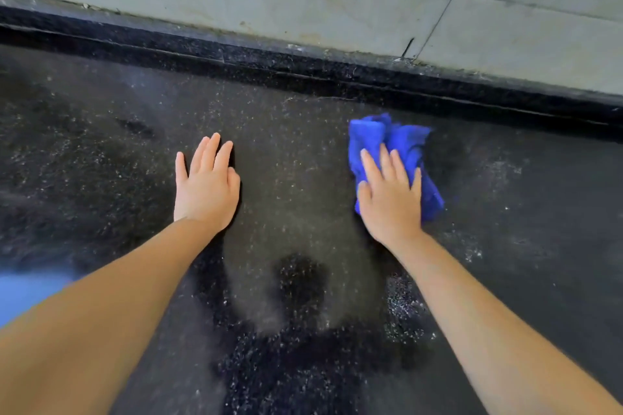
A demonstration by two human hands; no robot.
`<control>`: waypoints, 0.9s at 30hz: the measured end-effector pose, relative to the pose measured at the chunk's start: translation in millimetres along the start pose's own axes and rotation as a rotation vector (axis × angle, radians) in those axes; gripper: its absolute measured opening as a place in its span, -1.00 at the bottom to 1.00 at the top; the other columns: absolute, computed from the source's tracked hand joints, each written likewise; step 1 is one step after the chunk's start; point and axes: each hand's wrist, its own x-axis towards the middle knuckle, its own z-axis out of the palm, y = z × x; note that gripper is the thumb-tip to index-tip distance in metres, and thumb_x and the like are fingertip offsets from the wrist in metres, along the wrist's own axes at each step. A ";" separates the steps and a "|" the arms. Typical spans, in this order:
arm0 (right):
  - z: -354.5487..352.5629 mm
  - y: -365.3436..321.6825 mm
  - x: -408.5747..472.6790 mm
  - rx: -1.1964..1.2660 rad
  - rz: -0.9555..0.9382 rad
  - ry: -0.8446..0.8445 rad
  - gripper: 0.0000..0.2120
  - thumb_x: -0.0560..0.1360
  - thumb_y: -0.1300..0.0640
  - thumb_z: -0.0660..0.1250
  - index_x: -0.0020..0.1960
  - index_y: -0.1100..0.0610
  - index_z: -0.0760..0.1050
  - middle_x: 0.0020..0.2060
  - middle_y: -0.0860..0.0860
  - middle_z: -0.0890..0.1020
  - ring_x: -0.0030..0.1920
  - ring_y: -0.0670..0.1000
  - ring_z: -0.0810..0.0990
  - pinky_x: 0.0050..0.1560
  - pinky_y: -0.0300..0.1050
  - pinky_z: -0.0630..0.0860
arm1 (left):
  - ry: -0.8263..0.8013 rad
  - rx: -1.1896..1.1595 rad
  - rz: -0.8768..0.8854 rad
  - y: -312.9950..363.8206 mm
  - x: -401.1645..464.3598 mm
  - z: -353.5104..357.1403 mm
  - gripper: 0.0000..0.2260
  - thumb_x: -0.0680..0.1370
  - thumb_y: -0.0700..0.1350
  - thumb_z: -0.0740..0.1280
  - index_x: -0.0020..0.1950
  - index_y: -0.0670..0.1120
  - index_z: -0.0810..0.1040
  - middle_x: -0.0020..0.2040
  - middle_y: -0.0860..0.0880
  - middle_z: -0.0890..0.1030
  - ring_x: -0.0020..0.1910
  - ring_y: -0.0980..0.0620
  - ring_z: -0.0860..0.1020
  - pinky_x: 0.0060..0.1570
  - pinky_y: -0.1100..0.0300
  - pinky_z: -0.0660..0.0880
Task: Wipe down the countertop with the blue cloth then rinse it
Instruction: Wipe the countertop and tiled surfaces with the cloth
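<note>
The right hand (391,199) lay over the blue cloth (404,145), hiding its middle and near part; only bunched folds showed beyond the fingers and at the right side. Both forearms ran out of the bottom edge, so nothing past them was seen. A pale blue blur (23,293) at the left edge could not be identified. The worktop (296,178) was cut off on three sides.

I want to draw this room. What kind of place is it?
Probably a kitchen. There is a dark speckled stone countertop against a pale tiled wall, and the right hand presses a blue cloth on it.
</note>
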 end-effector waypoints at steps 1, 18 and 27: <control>4.4 -13.6 -36.3 -0.015 -0.164 -0.005 -0.47 0.48 -0.01 -0.01 0.43 -0.02 0.31 0.44 0.03 0.31 0.44 0.07 0.27 0.40 0.26 0.12 | 0.036 0.009 0.003 0.9 -1.6 1.4 -0.59 0.62 -0.13 0.02 0.47 -0.14 0.21 0.51 -0.10 0.17 0.51 -0.03 0.06 0.45 -0.12 -0.12; -41.3 164.3 66.6 -0.017 0.171 -0.003 -0.51 0.54 0.05 -0.02 0.47 -0.03 0.17 0.49 0.04 0.18 0.49 0.04 0.10 0.43 0.24 -0.03 | -0.019 -0.024 -0.126 154.5 -65.3 41.2 -0.54 0.62 -0.03 -0.02 0.52 -0.07 0.08 0.55 -0.04 -0.01 0.52 0.00 -0.10 0.45 -0.02 -0.20; -45.9 149.9 54.1 -0.183 -0.663 -0.117 -0.50 0.43 0.01 0.03 0.34 -0.02 0.40 0.36 0.02 0.43 0.35 0.06 0.41 0.29 0.18 0.29 | -0.030 -0.013 -0.158 158.4 -63.8 39.0 -0.54 0.62 -0.05 0.02 0.51 -0.07 0.11 0.55 -0.03 0.01 0.52 0.01 -0.09 0.46 0.00 -0.19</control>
